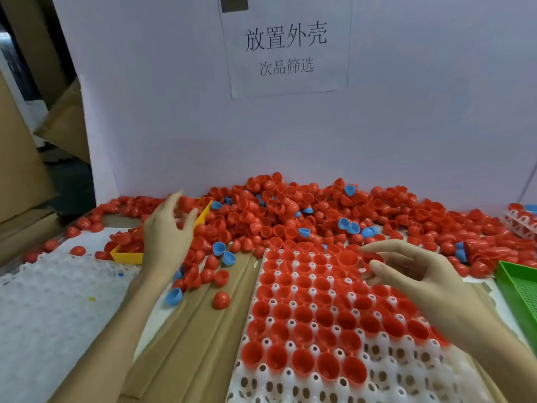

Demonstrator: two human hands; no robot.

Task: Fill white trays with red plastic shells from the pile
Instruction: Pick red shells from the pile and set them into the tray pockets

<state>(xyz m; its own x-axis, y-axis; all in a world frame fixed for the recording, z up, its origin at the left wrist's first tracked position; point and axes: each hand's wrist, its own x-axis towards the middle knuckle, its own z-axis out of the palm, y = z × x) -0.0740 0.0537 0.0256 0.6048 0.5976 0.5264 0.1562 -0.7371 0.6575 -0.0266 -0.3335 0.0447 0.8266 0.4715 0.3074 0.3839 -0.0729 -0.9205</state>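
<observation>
From the head camera, the white tray (334, 370) fills the lower centre of the frame, most of its cups holding red shells (302, 311), with empty cups along the bottom edge. The pile (290, 210) runs across the middle of the frame against the white board, with blue shells (347, 223) mixed in.

The right hand (430, 283), at centre right above the tray's far rows, pinches a red shell between thumb and fingers. The left hand (167, 237), at centre left, hovers with fingers spread and slightly blurred over the yellow bin (128, 255), holding nothing that I can see.

To do this step well, seat each shell mouth up in a free cup and leave the blue ones out.

The paper sign (286, 48) at top centre reads 放置外壳 and, smaller, 次品筛选.
</observation>
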